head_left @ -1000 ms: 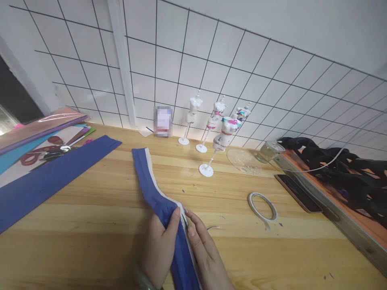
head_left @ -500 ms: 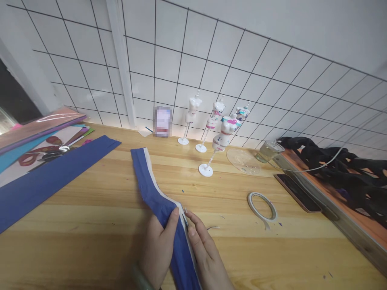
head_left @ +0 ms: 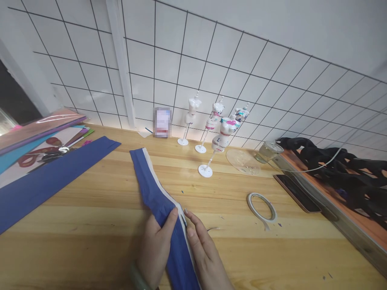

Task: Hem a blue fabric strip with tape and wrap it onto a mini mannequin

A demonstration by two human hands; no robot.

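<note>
A long blue paper-like strip [head_left: 148, 187] with a white tape band [head_left: 158, 180] along its right edge runs from mid-table down to the bottom of the head view. My left hand [head_left: 157, 241] grips it from the left, the thumb lying on top near the white band. At the band's other side, my right hand [head_left: 202, 245] has thumb and forefinger closed about the strip's edge. A small dark sliver shows by those fingertips; I cannot tell whether it is a folded blue edge or a separate piece.
On the left lie another blue strip [head_left: 60, 181], red-handled scissors [head_left: 27, 159] and coloured sheets [head_left: 45, 129]. Small white dress forms [head_left: 205, 171] stand behind. To the right are a tape roll [head_left: 274, 217], a phone [head_left: 296, 193], a glass jar [head_left: 269, 151] and a clear disc [head_left: 242, 161].
The bend in the blue strip has become smoother, and its far part has shifted slightly. Both hands stay in nearly the same place and keep their grip.
</note>
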